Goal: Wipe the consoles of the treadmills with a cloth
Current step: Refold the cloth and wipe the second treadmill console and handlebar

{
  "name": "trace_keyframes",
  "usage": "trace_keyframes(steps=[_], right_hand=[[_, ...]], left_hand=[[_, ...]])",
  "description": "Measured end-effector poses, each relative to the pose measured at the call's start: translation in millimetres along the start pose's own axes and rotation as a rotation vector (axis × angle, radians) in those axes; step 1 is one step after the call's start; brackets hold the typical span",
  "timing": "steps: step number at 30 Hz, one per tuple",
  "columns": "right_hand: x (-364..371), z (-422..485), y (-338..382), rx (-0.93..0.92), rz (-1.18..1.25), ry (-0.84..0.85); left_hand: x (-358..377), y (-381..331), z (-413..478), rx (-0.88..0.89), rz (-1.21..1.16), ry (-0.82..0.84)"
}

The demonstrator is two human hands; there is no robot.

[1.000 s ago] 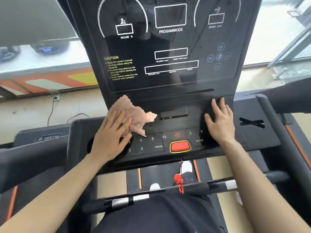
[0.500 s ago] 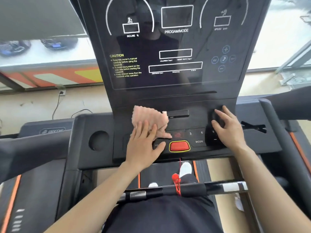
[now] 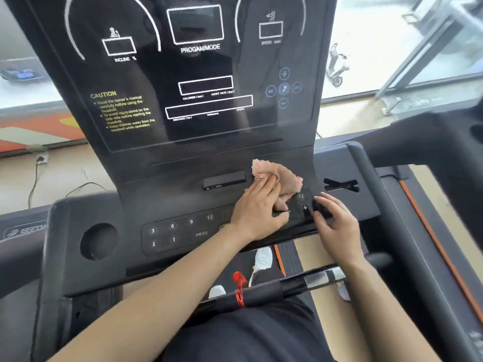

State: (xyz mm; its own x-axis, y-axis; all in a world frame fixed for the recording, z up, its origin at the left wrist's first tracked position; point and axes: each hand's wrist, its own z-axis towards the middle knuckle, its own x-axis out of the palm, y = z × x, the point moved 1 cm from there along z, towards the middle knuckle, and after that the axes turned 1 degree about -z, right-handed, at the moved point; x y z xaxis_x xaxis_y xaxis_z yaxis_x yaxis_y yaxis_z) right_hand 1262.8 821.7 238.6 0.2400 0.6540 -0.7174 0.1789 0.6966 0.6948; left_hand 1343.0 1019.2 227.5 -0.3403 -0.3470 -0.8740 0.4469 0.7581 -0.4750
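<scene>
Bright windows behind the black treadmill console (image 3: 209, 74); the left hand (image 3: 257, 211) has swept the cloth (image 3: 288, 178) rightward across the keypad, right up beside the right hand (image 3: 333, 220); flat, straight fingers press it down; the right hand rests loosely spread, holding nothing; cup hole (image 3: 98, 241) at left, red safety cord (image 3: 239, 283) below; the cloth is pink, crumpled, frayed.

You have a white scooter (image 3: 337, 65) outside the glass at one o'clock, a wall socket (image 3: 41, 158) at nine o'clock and a red cord (image 3: 239, 286) at six o'clock.
</scene>
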Motion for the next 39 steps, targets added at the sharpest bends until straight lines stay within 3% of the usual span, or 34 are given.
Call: trace_keyframes(steps=[8,11,16,20,23,30,32,36,39], right_hand=[[-18,-18,-20,0.042,-0.116,-0.180],[-20,-12,-15,0.002,-0.113,-0.220],[-13,14,-6,-0.248,-0.168,-0.075],[-3,44,-5,-0.407,-0.329,0.263],[7,53,-14,-0.370,-0.413,0.399],[21,-6,-19,0.031,-0.443,0.300],[20,-23,-14,0.019,-0.446,0.294],[1,-13,-13,-0.193,-0.533,0.080],[5,1,-31,-0.219,-0.568,0.248]], left_hand=[[17,-36,62,0.300,0.080,0.132],[10,-29,58,0.377,-0.026,0.019],[-3,7,3,0.188,-0.041,-0.210],[-1,28,-36,0.004,0.087,-0.212],[3,34,-52,-0.047,0.154,-0.188],[0,37,-52,-0.058,0.146,-0.182],[0,39,-53,-0.048,0.149,-0.179],[-1,38,-54,-0.058,0.157,-0.169],[-2,37,-54,-0.059,0.155,-0.168]])
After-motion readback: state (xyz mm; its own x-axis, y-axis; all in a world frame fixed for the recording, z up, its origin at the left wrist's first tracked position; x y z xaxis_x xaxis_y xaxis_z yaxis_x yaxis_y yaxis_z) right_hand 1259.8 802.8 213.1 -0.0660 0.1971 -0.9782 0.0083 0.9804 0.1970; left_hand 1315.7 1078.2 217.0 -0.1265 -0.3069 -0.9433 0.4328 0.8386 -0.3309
